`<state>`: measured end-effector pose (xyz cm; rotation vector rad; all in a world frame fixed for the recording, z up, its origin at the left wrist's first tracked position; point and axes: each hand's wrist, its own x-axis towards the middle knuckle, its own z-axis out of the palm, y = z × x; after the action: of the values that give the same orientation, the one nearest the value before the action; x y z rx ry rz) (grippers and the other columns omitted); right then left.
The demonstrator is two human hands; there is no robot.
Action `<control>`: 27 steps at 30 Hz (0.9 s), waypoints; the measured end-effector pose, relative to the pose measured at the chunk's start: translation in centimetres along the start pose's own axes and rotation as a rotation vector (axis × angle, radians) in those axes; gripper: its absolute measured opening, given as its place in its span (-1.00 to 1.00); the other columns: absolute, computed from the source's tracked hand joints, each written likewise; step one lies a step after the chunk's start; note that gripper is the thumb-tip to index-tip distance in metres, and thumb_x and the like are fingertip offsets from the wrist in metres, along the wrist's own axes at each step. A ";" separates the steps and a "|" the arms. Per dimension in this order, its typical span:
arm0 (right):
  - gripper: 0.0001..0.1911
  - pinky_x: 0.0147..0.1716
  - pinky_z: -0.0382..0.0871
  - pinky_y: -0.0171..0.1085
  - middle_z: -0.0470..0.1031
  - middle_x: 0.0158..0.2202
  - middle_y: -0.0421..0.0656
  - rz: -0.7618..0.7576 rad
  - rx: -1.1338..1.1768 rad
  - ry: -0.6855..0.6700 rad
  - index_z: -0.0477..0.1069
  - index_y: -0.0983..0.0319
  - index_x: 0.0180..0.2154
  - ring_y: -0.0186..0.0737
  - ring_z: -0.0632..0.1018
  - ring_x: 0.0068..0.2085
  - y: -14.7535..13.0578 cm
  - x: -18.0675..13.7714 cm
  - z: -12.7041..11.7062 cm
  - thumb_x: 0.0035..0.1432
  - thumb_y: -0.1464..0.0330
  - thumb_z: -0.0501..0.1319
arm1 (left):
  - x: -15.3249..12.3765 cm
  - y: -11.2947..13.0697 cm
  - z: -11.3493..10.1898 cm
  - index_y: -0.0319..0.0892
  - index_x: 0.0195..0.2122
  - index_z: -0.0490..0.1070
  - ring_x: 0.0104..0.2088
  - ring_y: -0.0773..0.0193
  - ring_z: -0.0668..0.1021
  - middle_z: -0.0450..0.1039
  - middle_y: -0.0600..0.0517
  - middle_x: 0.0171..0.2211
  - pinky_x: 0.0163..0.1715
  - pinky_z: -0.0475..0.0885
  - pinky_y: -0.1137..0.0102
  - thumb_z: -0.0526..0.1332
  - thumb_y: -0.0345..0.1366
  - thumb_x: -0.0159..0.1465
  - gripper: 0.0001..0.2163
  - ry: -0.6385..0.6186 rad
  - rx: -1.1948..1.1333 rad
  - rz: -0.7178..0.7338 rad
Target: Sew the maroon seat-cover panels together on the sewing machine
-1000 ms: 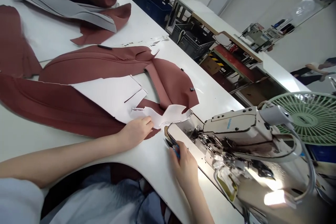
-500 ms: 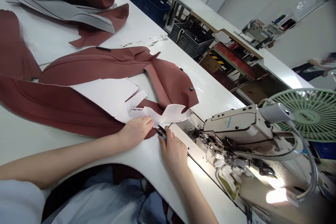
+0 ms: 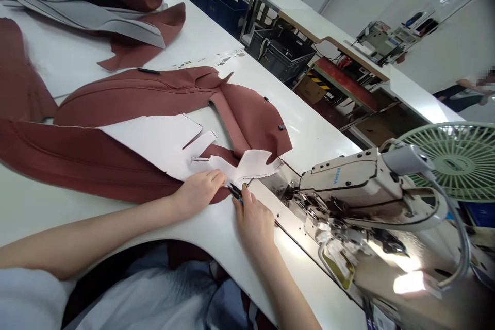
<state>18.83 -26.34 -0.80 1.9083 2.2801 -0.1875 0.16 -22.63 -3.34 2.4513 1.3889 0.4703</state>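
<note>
White table [image 3: 34,206]: snips [image 3: 235,192] are gripped by the right hand [image 3: 255,221], a panel [image 3: 119,167] pinched by the left hand [image 3: 199,191]. Spread toward ten o'clock, it seems soft, floppy, best held by its edge; at three, a machine [image 3: 340,175] is set.

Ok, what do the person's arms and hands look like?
The left hand and right hand show no gloves, rings or watch. The left forearm is uncovered below a pale bluish sleeve ending near the elbow. The right forearm is bare too; any sleeve there is out of view.
</note>
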 end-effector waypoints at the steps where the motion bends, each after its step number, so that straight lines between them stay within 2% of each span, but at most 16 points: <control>1: -0.64 -0.52 0.24 -0.29 0.57 -0.19 -0.09 0.000 0.005 0.001 0.24 0.22 0.14 -0.15 0.61 -0.30 0.1 -0.1 0.0 0.44 0.22 -0.05 | 0.0 -0.1 0.1 -0.20 -0.28 0.27 -0.37 0.27 0.49 0.41 0.03 -0.37 -0.38 0.35 0.39 -0.05 -0.53 0.37 -0.82 0.015 -0.021 0.003; 5: -0.69 -0.51 0.23 -0.29 0.57 -0.21 -0.10 -0.003 0.001 -0.010 0.31 0.20 0.05 -0.15 0.61 -0.33 -0.2 0.0 -0.3 0.44 0.22 -0.05 | -0.2 -0.2 0.2 -0.18 -0.31 0.22 -0.45 0.30 0.45 0.37 0.08 -0.45 -0.44 0.28 0.41 -0.05 -0.49 0.38 -0.84 0.059 -0.110 -0.001; 9: -0.71 -0.52 0.17 -0.30 0.57 -0.20 -0.12 -0.007 -0.012 -0.026 0.35 0.19 -0.09 -0.15 0.60 -0.34 -0.9 0.6 -0.4 0.44 0.21 -0.06 | -0.2 -0.2 0.1 -0.16 -0.32 0.20 -0.46 0.30 0.43 0.35 0.09 -0.46 -0.45 0.25 0.41 -0.05 -0.48 0.37 -0.85 0.042 -0.198 -0.009; 12: -0.72 -0.50 0.16 -0.31 0.57 -0.24 -0.15 -0.006 0.039 -0.037 0.34 0.19 -0.08 -0.15 0.60 -0.32 -0.7 0.6 -0.3 0.45 0.23 -0.07 | -0.2 -0.3 -0.1 -0.16 -0.31 0.20 -0.45 0.29 0.44 0.36 0.09 -0.44 -0.43 0.27 0.40 -0.08 -0.43 0.40 -0.85 0.045 -0.259 -0.015; 14: -0.73 -0.48 0.19 -0.32 0.57 -0.25 -0.15 0.024 0.112 -0.036 0.33 0.20 -0.04 -0.15 0.60 -0.32 0.2 -0.2 -0.2 0.44 0.23 -0.05 | -0.2 -0.6 -0.3 -0.15 -0.29 0.21 -0.45 0.30 0.44 0.37 0.08 -0.44 -0.42 0.30 0.40 -0.09 -0.38 0.42 -0.84 0.094 -0.310 -0.034; 16: -0.73 -0.42 0.24 -0.32 0.58 -0.22 -0.12 0.056 0.209 0.002 0.30 0.22 0.00 -0.15 0.60 -0.28 1.9 -1.6 0.0 0.42 0.24 -0.03 | -0.4 -1.1 -0.5 -0.15 -0.26 0.23 -0.43 0.30 0.45 0.40 0.07 -0.41 -0.39 0.35 0.39 -0.10 -0.35 0.44 -0.83 0.198 -0.349 -0.025; 18: -0.72 -0.32 0.31 -0.30 0.56 -0.17 -0.08 0.078 0.294 0.073 0.29 0.23 0.01 -0.14 0.59 -0.21 4.1 -3.5 0.4 0.41 0.25 -0.04 | -1.0 -1.3 -0.7 -0.13 -0.23 0.28 -0.35 0.27 0.49 0.45 0.03 -0.35 -0.27 0.40 0.34 -0.04 -0.31 0.43 -0.85 0.317 -0.312 0.077; 20: -0.71 -0.24 0.35 -0.27 0.54 -0.14 -0.04 0.113 0.334 0.143 0.29 0.24 -0.01 -0.12 0.57 -0.15 6.6 -5.6 0.8 0.39 0.24 -0.04 | -1.8 -0.9 -0.7 -0.06 -0.18 0.37 -0.16 0.20 0.53 0.52 0.00 -0.24 -0.09 0.39 0.24 0.09 -0.27 0.39 -0.91 0.360 -0.196 0.252; 22: -0.70 -0.28 0.36 -0.27 0.54 -0.16 -0.06 0.187 0.335 0.177 0.30 0.22 -0.04 -0.13 0.57 -0.19 9.1 -7.7 1.3 0.35 0.19 0.00 | -2.6 0.1 -0.4 0.06 -0.09 0.42 0.01 0.12 0.51 0.55 0.04 -0.18 0.07 0.30 0.15 0.19 -0.23 0.35 -0.87 0.274 -0.100 0.428; 24: -0.70 -0.37 0.32 -0.31 0.55 -0.26 -0.12 0.286 0.298 0.188 0.32 0.19 -0.06 -0.16 0.57 -0.28 11.5 -9.7 1.8 0.28 0.17 0.07 | -3.1 1.7 0.1 0.12 0.04 0.39 0.02 0.17 0.52 0.56 0.07 -0.23 0.12 0.28 0.18 0.15 -0.30 0.36 -0.75 0.075 -0.096 0.617; 26: -0.71 -0.44 0.27 -0.33 0.55 -0.36 -0.17 0.365 0.227 0.218 0.34 0.18 -0.06 -0.18 0.56 -0.37 13.4 -11.1 2.3 0.21 0.25 0.11 | -3.1 3.7 0.8 0.04 0.15 0.32 -0.04 0.24 0.54 0.56 0.04 -0.26 0.07 0.35 0.27 0.07 -0.44 0.35 -0.62 -0.125 -0.137 0.783; 27: -0.70 -0.45 0.26 -0.33 0.55 -0.38 -0.17 0.391 0.189 0.246 0.35 0.20 -0.04 -0.17 0.56 -0.38 14.2 -11.6 2.5 0.19 0.31 0.10 | -2.9 4.7 1.2 -0.02 0.18 0.30 -0.06 0.24 0.54 0.56 0.00 -0.21 0.03 0.37 0.30 0.06 -0.50 0.32 -0.57 -0.191 -0.150 0.831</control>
<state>34.94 -35.48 -0.82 2.5558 2.0274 -0.1267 2.92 -27.54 -2.94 2.7553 0.1988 0.4592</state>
